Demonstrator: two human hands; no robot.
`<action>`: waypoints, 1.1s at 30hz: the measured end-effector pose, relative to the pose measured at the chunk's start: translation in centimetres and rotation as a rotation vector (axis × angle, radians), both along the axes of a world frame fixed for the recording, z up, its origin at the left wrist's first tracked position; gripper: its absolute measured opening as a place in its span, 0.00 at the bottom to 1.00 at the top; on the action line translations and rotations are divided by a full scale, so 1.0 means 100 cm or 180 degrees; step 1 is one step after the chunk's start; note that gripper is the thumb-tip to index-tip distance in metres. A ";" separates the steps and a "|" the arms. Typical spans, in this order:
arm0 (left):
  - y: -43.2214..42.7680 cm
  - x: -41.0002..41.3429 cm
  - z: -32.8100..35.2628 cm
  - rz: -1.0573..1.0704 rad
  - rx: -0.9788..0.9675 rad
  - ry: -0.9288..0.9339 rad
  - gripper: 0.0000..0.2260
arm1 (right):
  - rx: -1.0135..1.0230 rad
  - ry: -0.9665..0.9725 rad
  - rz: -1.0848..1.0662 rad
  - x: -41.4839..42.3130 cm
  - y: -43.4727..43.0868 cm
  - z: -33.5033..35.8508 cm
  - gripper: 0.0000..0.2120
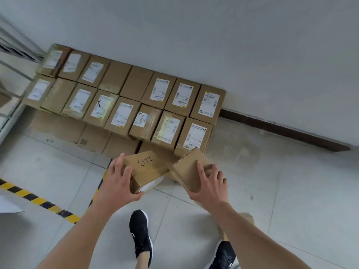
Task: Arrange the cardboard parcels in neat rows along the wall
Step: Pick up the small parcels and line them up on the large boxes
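Along the white wall (213,45), the stacked parcels (124,98) sit in two neat rows on top, most with white labels up, with a lower layer showing at the front edge. In front of the stack, over the tiled floor (291,191), you hold one box per hand. Your left hand (118,183) is clamped on the near end of the marked parcel (145,167), with "2413" handwritten on top. Your right hand (208,183) grips the plain parcel (189,169), which is tilted. The two boxes touch at their inner corners. Your black shoes (140,235) are below; yellow-black hazard tape (38,200) runs left.
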State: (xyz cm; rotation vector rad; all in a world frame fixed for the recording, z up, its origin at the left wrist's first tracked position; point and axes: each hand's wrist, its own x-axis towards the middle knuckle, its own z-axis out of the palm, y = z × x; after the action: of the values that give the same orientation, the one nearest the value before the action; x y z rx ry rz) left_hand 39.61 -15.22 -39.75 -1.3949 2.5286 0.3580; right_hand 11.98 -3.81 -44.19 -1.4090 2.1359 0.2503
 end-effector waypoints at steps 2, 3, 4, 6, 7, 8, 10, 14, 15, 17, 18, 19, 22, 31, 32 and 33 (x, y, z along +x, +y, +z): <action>-0.013 0.020 -0.017 -0.0341 0.0042 -0.0115 0.40 | 0.0071 0.0108 0.0189 0.016 -0.002 -0.015 0.52; -0.021 0.029 -0.028 -0.0515 0.0092 -0.0161 0.40 | 0.0104 0.0155 0.0253 0.023 -0.004 -0.024 0.52; -0.031 0.036 -0.041 -0.0697 0.0153 -0.0189 0.40 | 0.0122 0.0208 0.0317 0.028 -0.006 -0.034 0.53; -0.052 0.048 -0.067 -0.1004 0.0263 -0.0224 0.39 | 0.0137 0.0295 0.0471 0.036 -0.012 -0.054 0.53; -0.064 0.054 -0.081 -0.1102 0.0308 -0.0222 0.39 | 0.0139 0.0328 0.0528 0.040 -0.015 -0.064 0.54; -0.076 0.056 -0.094 -0.1164 0.0342 -0.0200 0.38 | 0.0143 0.0365 0.0573 0.044 -0.018 -0.074 0.54; -0.099 0.058 -0.118 -0.1264 0.0390 -0.0178 0.38 | 0.0189 0.0463 0.0652 0.055 -0.026 -0.091 0.55; -0.148 0.075 -0.158 -0.1793 0.0332 -0.0172 0.36 | 0.0070 0.0566 0.0635 0.081 -0.049 -0.127 0.56; -0.159 0.084 -0.164 -0.1879 0.0300 -0.0190 0.35 | 0.0073 0.0573 0.0642 0.086 -0.055 -0.134 0.56; -0.178 0.106 -0.171 -0.1799 0.0193 -0.0367 0.32 | 0.0048 0.0561 0.0657 0.095 -0.068 -0.145 0.55; -0.188 0.117 -0.177 -0.1708 0.0108 -0.0508 0.32 | 0.0011 0.0567 0.0669 0.099 -0.074 -0.150 0.55; -0.196 0.127 -0.183 -0.1630 0.0044 -0.0634 0.34 | -0.0047 0.0585 0.0675 0.102 -0.079 -0.155 0.54; -0.205 0.133 -0.197 -0.1666 0.0167 -0.0992 0.40 | -0.0164 0.0576 0.0699 0.106 -0.085 -0.163 0.52; -0.144 0.058 -0.218 -0.1841 0.0065 -0.0920 0.40 | -0.0519 0.0453 0.1289 0.099 -0.069 -0.177 0.41; -0.142 0.056 -0.217 -0.1819 0.0055 -0.0938 0.40 | -0.0524 0.0449 0.1378 0.099 -0.067 -0.177 0.40; -0.141 0.056 -0.215 -0.1817 0.0097 -0.0934 0.40 | -0.0519 0.0429 0.1459 0.098 -0.063 -0.177 0.38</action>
State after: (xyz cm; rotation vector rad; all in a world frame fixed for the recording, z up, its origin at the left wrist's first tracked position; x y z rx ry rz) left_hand 45.18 -29.34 -61.30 -0.6060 2.5101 0.0748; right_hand 21.80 -10.16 -61.91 -2.0232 1.9442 0.3581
